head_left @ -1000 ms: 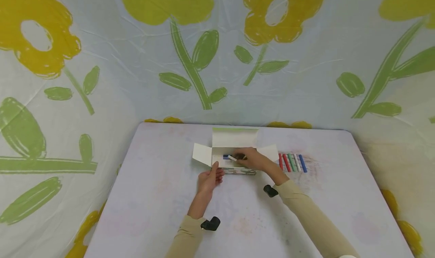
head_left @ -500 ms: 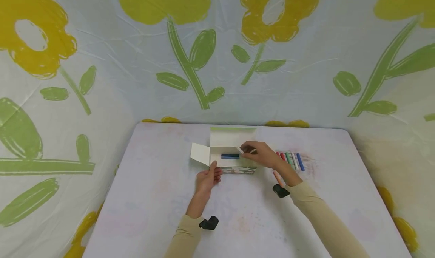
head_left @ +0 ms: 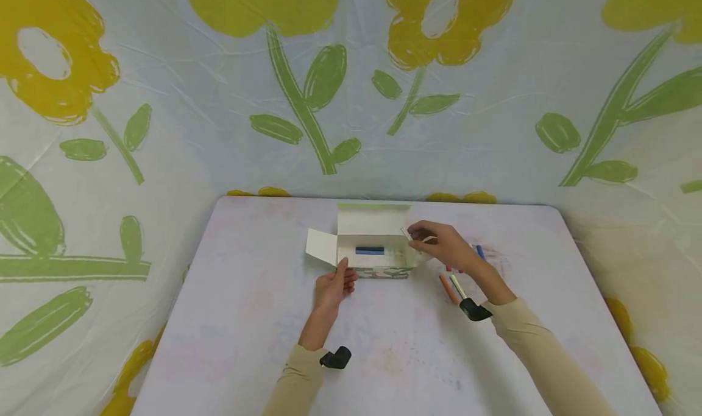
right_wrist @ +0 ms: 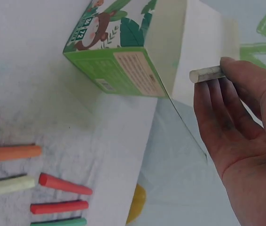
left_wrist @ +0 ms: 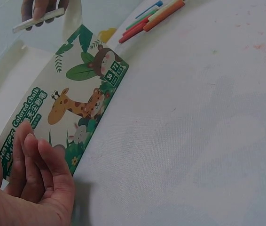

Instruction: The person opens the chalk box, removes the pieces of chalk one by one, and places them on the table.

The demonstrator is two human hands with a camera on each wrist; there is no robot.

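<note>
A chalk box [head_left: 382,273] stands with its lid and side flaps open, a "Colored Chalk" label and cartoon animals [left_wrist: 76,101] on its front. My left hand [head_left: 331,289] grips its near left corner, thumb over the rim and fingers curled at the front panel. Inside the box, dark and blue chalk sticks [head_left: 370,251] lie side by side. My right hand [head_left: 445,242] pinches a white chalk stick [right_wrist: 207,74] between thumb and fingertips, up above the box's right end. The right flap is partly hidden behind that hand.
Right of the box, an orange chalk [head_left: 448,288] and a pale yellowish one [head_left: 458,287] lie on the white table [head_left: 263,318]. Red chalks [right_wrist: 60,207], a green one [right_wrist: 60,222] and a blue one [head_left: 480,252] lie beyond, partly under my right forearm. A flower-printed curtain [head_left: 219,99] hangs behind.
My right hand has lifted the white chalk out of the box and moved right, past its right end. The orange and pale chalks came into view. My left hand stays at the corner.
</note>
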